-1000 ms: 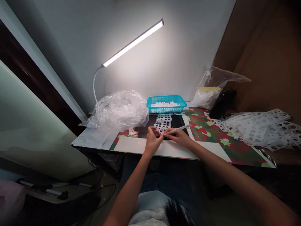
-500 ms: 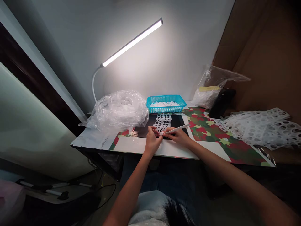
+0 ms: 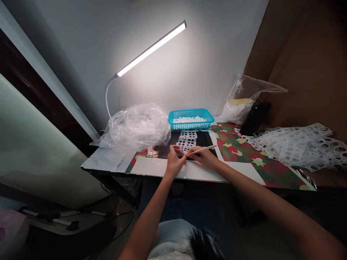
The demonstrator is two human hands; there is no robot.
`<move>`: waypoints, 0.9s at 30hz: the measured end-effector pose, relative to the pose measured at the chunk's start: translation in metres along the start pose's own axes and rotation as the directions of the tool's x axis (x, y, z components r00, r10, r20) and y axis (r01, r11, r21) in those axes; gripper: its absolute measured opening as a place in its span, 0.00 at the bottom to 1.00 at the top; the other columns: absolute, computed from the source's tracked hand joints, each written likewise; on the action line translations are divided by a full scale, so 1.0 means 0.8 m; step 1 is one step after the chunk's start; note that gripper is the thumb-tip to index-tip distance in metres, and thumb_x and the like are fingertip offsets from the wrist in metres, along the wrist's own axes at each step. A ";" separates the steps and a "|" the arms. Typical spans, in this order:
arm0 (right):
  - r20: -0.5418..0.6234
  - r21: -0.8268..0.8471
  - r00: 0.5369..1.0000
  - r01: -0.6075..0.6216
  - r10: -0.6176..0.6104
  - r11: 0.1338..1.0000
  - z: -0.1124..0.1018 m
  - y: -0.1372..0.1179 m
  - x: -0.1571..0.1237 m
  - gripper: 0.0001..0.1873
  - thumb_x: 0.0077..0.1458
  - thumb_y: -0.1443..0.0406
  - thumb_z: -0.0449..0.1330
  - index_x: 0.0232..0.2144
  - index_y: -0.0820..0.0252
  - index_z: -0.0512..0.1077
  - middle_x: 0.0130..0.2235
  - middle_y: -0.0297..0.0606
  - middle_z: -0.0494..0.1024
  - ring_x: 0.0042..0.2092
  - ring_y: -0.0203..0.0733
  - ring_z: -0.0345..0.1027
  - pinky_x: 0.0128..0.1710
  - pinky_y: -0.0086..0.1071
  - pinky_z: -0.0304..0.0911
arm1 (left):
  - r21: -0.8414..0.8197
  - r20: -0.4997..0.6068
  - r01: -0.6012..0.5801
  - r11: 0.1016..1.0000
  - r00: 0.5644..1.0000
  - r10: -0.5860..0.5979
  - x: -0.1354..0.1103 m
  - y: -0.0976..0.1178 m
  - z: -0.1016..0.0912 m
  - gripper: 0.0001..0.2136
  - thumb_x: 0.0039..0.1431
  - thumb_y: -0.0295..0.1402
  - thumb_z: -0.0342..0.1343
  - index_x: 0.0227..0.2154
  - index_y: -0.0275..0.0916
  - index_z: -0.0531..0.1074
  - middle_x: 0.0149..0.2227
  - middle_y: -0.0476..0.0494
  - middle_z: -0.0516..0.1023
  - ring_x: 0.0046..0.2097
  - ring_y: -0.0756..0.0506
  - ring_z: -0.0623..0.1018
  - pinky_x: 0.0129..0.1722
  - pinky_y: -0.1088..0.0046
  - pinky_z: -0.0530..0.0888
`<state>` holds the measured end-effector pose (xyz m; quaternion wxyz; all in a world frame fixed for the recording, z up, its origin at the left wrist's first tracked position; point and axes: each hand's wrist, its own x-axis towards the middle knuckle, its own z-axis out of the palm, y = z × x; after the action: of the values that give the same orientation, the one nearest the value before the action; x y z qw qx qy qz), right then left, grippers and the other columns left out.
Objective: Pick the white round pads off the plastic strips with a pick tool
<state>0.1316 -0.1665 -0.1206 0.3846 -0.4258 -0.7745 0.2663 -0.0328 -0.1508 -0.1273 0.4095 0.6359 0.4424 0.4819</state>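
**While the left hand (image 3: pixel 175 162) and right hand (image 3: pixel 204 158) work at a punched white strip (image 3: pixel 186 141), a blue basket (image 3: pixel 189 124) sits just behind**

The strip lies on a black mat (image 3: pixel 202 139), its lower end pinched in the left hand. The right hand grips a slim white stick (image 3: pixel 202 150), its tip at the strip. The basket holds a heap of small white pieces (image 3: pixel 189 119). Left of it, a clear plastic bag (image 3: pixel 135 126) bulges with white contents. To the right, a second bag (image 3: pixel 240 108) carries a yellow label, and a pile of punched sheets (image 3: pixel 295 148) lies at the table (image 3: pixel 244 155) edge.

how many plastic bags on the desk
2: a large plastic bag left of the turquoise basket, and a smaller plastic bag at the back right corner.
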 end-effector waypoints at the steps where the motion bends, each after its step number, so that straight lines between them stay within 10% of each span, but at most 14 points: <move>1: 0.001 0.038 1.000 -0.007 0.007 0.999 0.000 0.002 0.000 0.14 0.55 0.56 0.56 0.31 0.59 0.73 0.32 0.39 0.75 0.35 0.42 0.69 0.33 0.33 0.64 | -0.001 -0.003 -0.002 1.000 1.000 0.002 0.000 0.000 0.000 0.19 0.43 0.23 0.60 0.36 0.39 0.57 0.31 0.52 0.65 0.29 0.50 0.75 0.18 0.81 0.71; 27: -0.016 0.096 1.000 -0.001 0.003 0.995 -0.003 0.001 0.001 0.17 0.55 0.53 0.57 0.33 0.61 0.75 0.31 0.37 0.74 0.32 0.38 0.67 0.31 0.30 0.61 | 0.023 -0.004 -0.064 0.998 0.998 0.065 -0.001 -0.006 -0.002 0.19 0.43 0.22 0.60 0.36 0.39 0.58 0.30 0.53 0.66 0.29 0.52 0.75 0.29 0.77 0.73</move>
<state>0.1339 -0.1652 -0.1198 0.4106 -0.4097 -0.7573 0.3001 -0.0357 -0.1502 -0.1320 0.3853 0.6532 0.4282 0.4914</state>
